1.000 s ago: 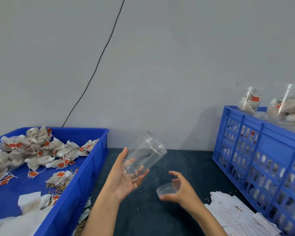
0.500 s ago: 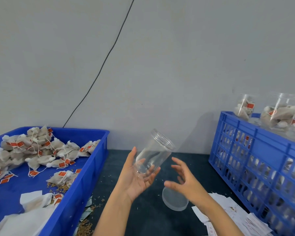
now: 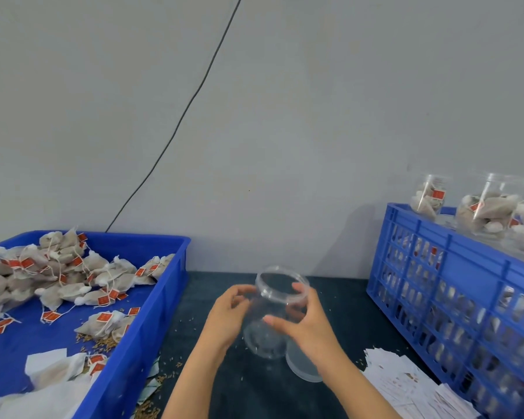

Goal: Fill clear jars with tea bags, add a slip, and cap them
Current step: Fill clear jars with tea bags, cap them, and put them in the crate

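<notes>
clear jar [image 3: 277, 309]: empty, mouth up, slightly tilted, held over desk [image 3: 254, 385] centre between both hands. left hand [image 3: 229, 316]: fingers curled round jar's left wall. right hand [image 3: 304, 323]: fingers wrapped over right wall, thumb across front. lid [image 3: 301, 365]: flat on desk, just behind right wrist. tea bags [image 3: 61, 276]: heaped in blue tray [image 3: 164, 294], desk's left edge. slips [image 3: 406, 385]: fanned near desk's right front corner. step advice: seat jar upright near tray edge, keep mouth clear, free one hand for bags. filled jars [image 3: 478, 213]: on blue crate [image 3: 454, 285], right edge.
</notes>
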